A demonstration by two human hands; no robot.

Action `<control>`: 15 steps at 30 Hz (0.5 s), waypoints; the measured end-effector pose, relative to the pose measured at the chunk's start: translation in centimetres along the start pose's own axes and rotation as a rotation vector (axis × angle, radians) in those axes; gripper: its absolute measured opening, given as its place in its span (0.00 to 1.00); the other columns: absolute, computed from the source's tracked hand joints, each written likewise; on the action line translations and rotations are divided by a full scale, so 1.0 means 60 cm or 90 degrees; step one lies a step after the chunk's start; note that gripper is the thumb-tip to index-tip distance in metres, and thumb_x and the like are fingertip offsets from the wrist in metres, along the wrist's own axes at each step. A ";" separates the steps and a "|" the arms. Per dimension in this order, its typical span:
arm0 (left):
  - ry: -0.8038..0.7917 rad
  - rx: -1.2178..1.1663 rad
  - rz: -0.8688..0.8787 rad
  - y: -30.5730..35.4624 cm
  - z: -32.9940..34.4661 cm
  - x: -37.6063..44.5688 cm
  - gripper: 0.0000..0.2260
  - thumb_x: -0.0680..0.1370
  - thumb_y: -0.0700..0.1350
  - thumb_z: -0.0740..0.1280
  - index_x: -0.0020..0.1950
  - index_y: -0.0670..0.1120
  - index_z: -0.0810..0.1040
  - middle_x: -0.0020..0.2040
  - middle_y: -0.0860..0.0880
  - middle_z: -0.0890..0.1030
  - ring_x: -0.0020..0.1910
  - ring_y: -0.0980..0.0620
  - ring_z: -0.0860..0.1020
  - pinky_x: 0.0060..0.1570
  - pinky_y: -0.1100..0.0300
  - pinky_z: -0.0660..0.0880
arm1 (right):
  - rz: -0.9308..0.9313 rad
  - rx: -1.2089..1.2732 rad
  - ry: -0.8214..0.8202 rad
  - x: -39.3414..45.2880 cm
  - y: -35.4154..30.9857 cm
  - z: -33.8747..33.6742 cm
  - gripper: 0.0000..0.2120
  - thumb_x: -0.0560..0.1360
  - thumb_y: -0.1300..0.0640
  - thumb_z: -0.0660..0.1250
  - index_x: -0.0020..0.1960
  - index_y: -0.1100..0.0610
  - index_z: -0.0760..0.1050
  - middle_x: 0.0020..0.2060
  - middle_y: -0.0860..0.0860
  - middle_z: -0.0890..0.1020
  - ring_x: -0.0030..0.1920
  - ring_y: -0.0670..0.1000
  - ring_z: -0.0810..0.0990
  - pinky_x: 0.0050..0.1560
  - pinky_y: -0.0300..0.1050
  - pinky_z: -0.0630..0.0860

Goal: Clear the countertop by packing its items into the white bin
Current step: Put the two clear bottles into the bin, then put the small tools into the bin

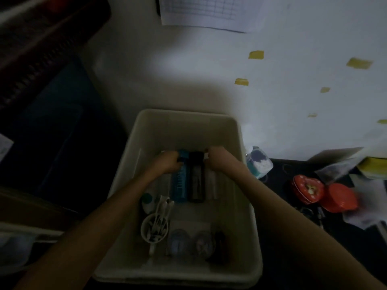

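Observation:
The white bin (188, 122) sits in the middle of the dim view. Lying side by side in it are a blue bottle (179, 185), a black bottle (196, 181) and a pale slim bottle (211, 185). Both hands reach into the bin. My left hand (167, 162) curls its fingers around the top of the blue bottle. My right hand (217, 160) curls at the top of the pale bottle, beside the black one. Near the bin's front lie a white cup of cotton swabs (154, 228), a small white bottle (147, 203) and two round clear containers (189, 243).
On the dark countertop to the right stand a clear bottle with a teal base (259, 163), a red heart-shaped tin (306, 190), a red round lid (339, 197) and plastic bags (343, 164). A white wall with yellow tape pieces rises behind. Dark furniture stands to the left.

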State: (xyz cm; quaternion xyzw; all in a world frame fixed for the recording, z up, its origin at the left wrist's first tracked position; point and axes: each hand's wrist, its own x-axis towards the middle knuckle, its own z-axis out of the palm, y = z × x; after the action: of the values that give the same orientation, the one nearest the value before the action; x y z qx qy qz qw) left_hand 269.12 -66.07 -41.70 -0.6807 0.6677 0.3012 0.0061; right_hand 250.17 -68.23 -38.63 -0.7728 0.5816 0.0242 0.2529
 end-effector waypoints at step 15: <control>0.144 -0.242 0.235 0.359 0.061 -0.279 0.07 0.77 0.52 0.68 0.54 0.54 0.80 0.43 0.57 0.82 0.44 0.63 0.80 0.46 0.65 0.77 | 0.046 0.433 0.305 -0.394 0.308 -0.003 0.07 0.76 0.58 0.70 0.54 0.50 0.80 0.43 0.43 0.85 0.40 0.41 0.84 0.42 0.37 0.80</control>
State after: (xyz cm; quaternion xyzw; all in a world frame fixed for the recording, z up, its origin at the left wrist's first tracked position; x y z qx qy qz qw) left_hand 249.22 -51.76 -29.23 -0.5659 0.7085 0.3387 -0.2511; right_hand 225.66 -50.97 -37.36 -0.6080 0.6254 -0.3413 0.3503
